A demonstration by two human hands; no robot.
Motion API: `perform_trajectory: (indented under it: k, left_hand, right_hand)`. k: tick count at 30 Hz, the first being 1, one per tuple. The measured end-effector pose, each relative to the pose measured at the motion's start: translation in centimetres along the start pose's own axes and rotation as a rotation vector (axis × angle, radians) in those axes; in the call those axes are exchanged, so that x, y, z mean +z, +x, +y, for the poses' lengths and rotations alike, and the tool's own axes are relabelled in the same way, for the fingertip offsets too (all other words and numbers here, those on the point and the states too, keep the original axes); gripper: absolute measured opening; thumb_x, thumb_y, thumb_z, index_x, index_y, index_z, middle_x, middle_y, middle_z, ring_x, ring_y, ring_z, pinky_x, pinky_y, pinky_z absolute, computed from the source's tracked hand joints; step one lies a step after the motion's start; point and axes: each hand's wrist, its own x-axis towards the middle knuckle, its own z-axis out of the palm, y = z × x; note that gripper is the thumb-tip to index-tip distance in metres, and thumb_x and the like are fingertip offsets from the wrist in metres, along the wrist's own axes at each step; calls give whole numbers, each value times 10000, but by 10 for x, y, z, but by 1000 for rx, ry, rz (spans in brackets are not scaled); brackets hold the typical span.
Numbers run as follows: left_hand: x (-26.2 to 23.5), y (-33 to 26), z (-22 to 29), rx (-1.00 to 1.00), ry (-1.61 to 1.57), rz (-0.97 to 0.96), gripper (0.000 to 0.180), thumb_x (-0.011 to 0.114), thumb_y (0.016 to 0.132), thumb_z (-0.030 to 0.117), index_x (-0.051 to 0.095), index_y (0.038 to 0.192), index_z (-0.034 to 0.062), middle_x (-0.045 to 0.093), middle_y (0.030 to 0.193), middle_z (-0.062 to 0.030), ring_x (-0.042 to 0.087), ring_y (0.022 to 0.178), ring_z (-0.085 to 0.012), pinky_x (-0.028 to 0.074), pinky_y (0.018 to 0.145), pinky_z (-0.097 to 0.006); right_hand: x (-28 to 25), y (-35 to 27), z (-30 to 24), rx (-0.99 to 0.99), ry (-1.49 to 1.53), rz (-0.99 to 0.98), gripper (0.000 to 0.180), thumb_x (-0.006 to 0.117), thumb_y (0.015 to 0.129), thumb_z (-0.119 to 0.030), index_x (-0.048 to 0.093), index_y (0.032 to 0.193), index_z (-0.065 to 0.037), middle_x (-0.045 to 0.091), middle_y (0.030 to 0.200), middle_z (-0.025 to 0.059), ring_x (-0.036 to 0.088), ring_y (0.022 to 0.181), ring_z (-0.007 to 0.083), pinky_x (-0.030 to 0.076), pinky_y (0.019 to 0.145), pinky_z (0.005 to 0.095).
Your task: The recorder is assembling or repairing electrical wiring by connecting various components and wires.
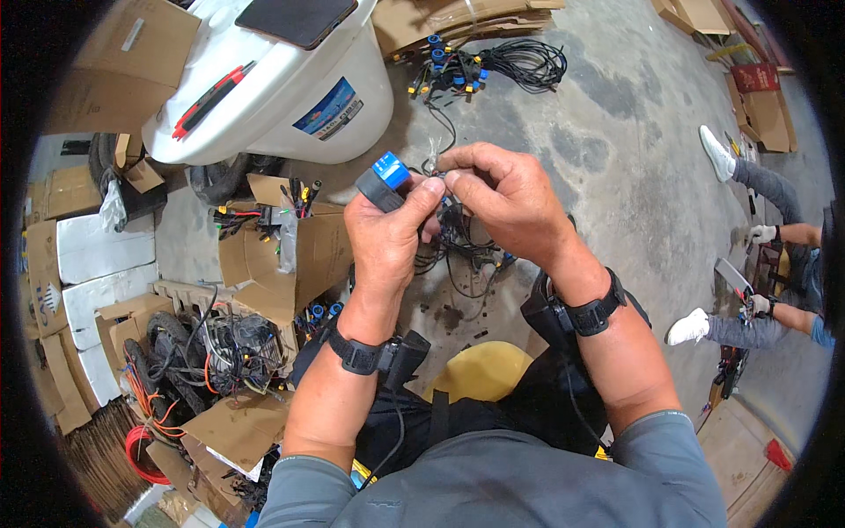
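Note:
My left hand [385, 231] is closed around a round blue-and-black cable connector [382, 187], its blue end facing up and away from me. Thumb and fingers of my right hand [512, 201] pinch together right beside the left thumb. What lies between the right fingertips is too small to make out. Thin clear strands [434, 151] stick up just beyond the fingertips. Below the hands hangs or lies a tangle of black cables [462, 231], partly hidden by them. One dark cable [447, 125] leads off toward a pile on the floor.
A coil of black cables [525, 63] with blue and yellow connectors lies ahead. At the left stand a white tub [264, 106] bearing a red pen [209, 101] and a phone [295, 18], and a cardboard box [321, 255] of cables. Another person [797, 264] works at the right.

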Motion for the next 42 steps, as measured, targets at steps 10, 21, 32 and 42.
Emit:
perform_trajectory:
  k: [10, 21, 32, 42]
  left_hand:
    - [2, 0, -2, 13, -8, 57, 126, 683, 824, 108, 594, 847, 22, 617, 656, -78, 553, 465, -146, 401, 403, -251]
    - [-2, -2, -2, 11, -19, 8, 75, 667, 803, 75, 641, 760, 18, 635, 647, -59, 543, 496, -99, 393, 445, -222]
    - [-1, -1, -2, 21, 37, -4, 59, 638, 815, 52, 601, 797, 9, 613, 655, -70, 559, 489, -143, 395, 412, -251]
    - [0, -2, 2, 82, 82, -18, 110, 656, 831, 41, 624, 919, -17, 639, 731, -66, 584, 537, -128, 448, 467, -245]
  right_hand:
    - [-3, -1, -7, -29, -4, -43, 202, 544, 853, -108, 655, 911, 50, 672, 723, 167, 659, 668, 157, 519, 628, 305]
    - [-5, -2, -10, 108, 335, -169, 214, 564, 894, -109, 607, 882, 100, 674, 729, 129, 683, 686, 168, 538, 621, 291]
    - [-3, 1, 1, 171, 320, -110, 142, 616, 865, -128, 626, 888, 12, 628, 703, 15, 527, 612, 52, 429, 538, 226]
    - [0, 2, 3, 140, 536, -166, 111, 596, 862, -47, 588, 893, 59, 651, 745, 74, 646, 696, 119, 522, 615, 249]
